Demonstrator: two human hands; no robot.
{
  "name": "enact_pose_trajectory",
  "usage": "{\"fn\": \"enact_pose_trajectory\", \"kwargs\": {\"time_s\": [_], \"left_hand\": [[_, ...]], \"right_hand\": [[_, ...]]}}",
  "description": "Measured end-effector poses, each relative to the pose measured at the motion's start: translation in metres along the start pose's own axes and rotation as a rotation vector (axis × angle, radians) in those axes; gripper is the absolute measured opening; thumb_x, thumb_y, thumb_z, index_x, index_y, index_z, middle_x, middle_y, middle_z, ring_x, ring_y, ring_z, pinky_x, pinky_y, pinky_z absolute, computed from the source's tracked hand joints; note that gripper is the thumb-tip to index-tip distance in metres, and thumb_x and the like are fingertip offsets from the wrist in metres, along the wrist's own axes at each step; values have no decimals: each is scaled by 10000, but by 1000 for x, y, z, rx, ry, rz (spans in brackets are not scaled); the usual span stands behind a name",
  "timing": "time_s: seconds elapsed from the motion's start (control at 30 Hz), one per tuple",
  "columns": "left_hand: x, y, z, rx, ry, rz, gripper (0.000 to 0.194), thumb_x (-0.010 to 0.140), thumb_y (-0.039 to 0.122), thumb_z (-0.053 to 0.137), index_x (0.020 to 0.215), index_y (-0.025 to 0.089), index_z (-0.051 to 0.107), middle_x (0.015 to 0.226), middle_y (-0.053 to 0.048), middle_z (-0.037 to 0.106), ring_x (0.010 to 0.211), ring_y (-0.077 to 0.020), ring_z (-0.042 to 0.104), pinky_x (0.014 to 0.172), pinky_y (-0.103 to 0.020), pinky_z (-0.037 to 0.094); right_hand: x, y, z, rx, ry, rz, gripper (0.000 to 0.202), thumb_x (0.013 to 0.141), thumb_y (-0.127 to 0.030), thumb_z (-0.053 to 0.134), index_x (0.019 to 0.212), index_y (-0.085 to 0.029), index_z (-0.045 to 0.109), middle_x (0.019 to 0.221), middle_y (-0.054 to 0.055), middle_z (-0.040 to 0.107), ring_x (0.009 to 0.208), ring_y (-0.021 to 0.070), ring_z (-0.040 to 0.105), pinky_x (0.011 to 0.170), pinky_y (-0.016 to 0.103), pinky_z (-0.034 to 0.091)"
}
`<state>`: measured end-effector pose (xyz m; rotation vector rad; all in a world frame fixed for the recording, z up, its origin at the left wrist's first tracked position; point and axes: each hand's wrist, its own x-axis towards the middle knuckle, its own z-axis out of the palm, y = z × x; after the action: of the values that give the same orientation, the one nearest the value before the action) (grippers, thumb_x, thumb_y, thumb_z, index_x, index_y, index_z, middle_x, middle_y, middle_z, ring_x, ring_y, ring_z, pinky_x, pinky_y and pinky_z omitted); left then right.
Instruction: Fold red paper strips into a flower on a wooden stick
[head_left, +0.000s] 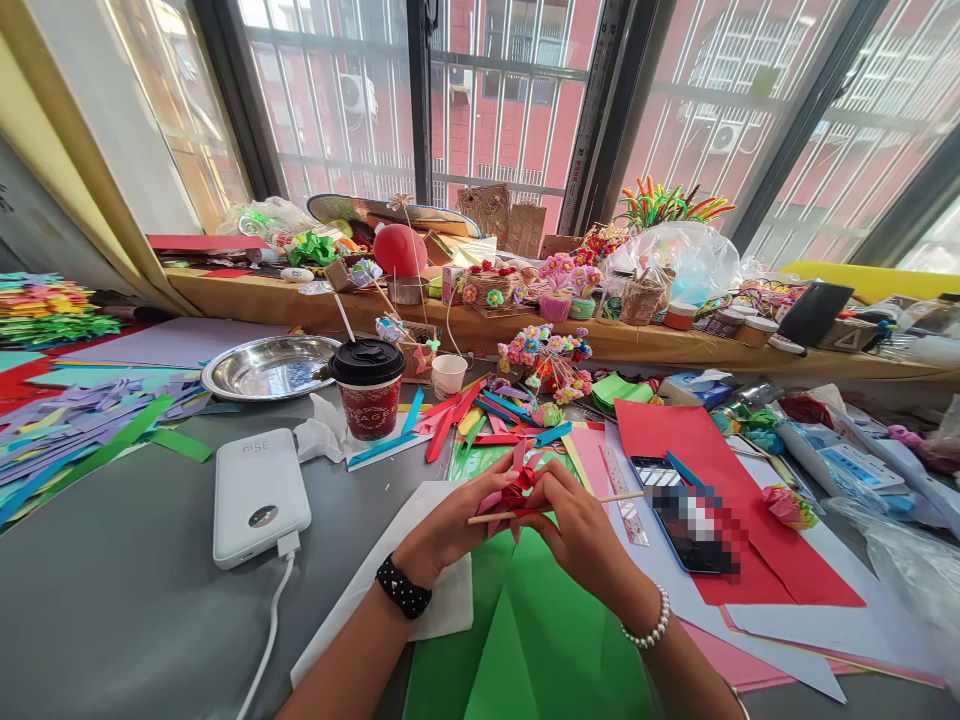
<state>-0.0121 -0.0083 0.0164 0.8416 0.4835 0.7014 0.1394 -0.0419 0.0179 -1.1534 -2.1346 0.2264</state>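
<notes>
A red and pink folded paper flower [519, 488] is held between my two hands, above a green paper sheet [517, 620]. My left hand [457, 520], with a black dotted band at the wrist, is closed on the flower's left side. My right hand [577, 525], wearing a beaded bracelet, pinches the flower's right side. A thin wooden stick [619, 497] lies crosswise through the right hand's grip, its left end poking out below the flower. The fingers partly hide the folds.
A white power bank [261, 497] with a cable lies left, near a lidded cup [367, 388] and a metal plate [266, 368]. Colored paper strips [495, 410] are ahead. A phone [679, 515] rests on red paper [802, 560] at right. Crafts crowd the sill.
</notes>
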Motion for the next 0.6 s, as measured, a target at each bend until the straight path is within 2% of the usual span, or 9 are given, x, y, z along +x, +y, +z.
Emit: {"fn": "enact_pose_trajectory", "kwargs": {"time_s": [0.37, 0.6], "left_hand": [[-1, 3, 4, 3, 6, -3, 511, 769, 243, 492, 1252, 279, 330, 629, 27, 524, 517, -99, 492, 521, -232, 351], [-3, 4, 4, -4, 38, -13, 516, 776, 242, 488, 1261, 260, 315, 632, 21, 510, 551, -109, 497, 527, -233, 343]], "right_hand": [[0, 1, 2, -40, 26, -27, 109, 757, -122, 497, 695, -183, 431, 740, 36, 455, 639, 154, 455, 518, 254, 401], [0, 1, 2, -54, 20, -22, 96, 756, -127, 508, 709, -178, 442, 747, 39, 453, 648, 161, 451, 517, 255, 392]]}}
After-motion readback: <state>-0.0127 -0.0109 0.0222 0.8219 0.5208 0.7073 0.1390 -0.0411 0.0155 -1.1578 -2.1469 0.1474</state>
